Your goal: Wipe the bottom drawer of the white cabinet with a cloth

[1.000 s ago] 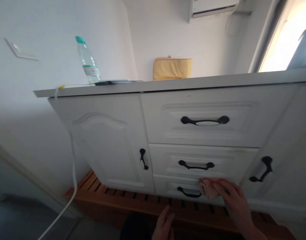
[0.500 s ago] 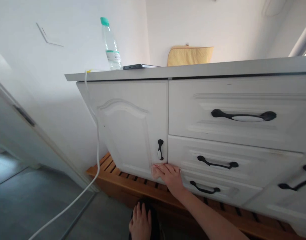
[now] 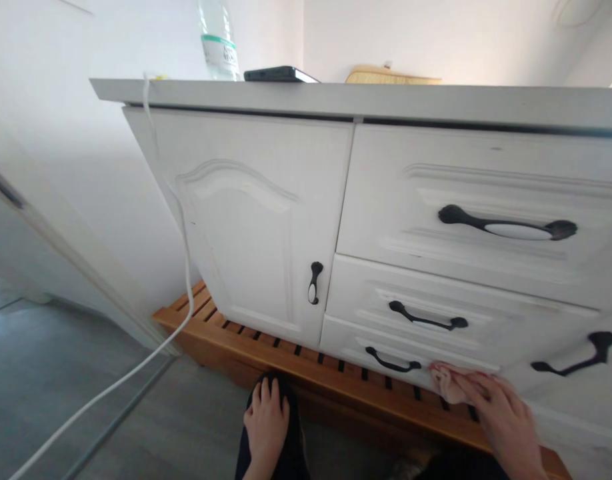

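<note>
White cabinet [image 3: 266, 220] front: right hand [image 3: 506, 417] pressing a pink cloth [image 3: 446, 381] on the bottom drawer [image 3: 381, 347], grip closed on it; left hand [image 3: 266, 420] flat, open, on the knee.

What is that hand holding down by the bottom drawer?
The right hand presses a small pink cloth under its fingertips against the bottom drawer. The left hand holds nothing, resting on the knee.

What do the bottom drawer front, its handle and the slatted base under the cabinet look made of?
Bottom drawer front: probably white-painted or laminated wood, faint grain, matte. Its handle: black metal by its look, slight sheen. Slatted base: warm orange-brown wood, visible grain, likely varnished.
</note>
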`<state>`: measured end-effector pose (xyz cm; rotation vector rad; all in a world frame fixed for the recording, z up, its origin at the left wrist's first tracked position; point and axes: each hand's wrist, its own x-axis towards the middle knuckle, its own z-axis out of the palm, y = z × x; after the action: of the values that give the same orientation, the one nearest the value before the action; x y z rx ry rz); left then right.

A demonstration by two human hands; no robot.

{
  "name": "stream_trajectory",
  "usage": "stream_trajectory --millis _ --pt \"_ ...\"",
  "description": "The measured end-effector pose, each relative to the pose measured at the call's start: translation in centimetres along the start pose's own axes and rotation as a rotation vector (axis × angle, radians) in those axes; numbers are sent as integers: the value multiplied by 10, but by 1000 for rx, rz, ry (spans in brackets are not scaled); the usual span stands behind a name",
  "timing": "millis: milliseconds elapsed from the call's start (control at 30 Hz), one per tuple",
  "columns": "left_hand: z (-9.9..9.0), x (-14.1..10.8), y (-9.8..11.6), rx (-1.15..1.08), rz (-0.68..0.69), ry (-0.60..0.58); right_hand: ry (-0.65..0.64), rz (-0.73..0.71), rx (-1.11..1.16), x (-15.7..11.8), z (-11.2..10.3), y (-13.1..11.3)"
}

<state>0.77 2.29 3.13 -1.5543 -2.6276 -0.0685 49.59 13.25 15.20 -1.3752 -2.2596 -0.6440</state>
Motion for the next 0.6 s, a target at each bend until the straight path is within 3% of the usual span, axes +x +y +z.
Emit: stream_trajectory --millis 67,133,200,367,467,600 --pt "-1 1 4 1 5 12 25 46 -10 -7 -3 7" --pt "0 1 6 3 16 21 87 74 10 8 -1 -11" --pt "1 2 6 0 20 23 172 39 65 44 4 -50" --pt "6 2 2 -18 11 21 403 -82 186 153 24 -178" --pt "7 3 -1 -23 3 31 392 -180 200 178 46 -233" --pt "4 4 -3 -34 3 25 162 -344 314 157 85 -263"
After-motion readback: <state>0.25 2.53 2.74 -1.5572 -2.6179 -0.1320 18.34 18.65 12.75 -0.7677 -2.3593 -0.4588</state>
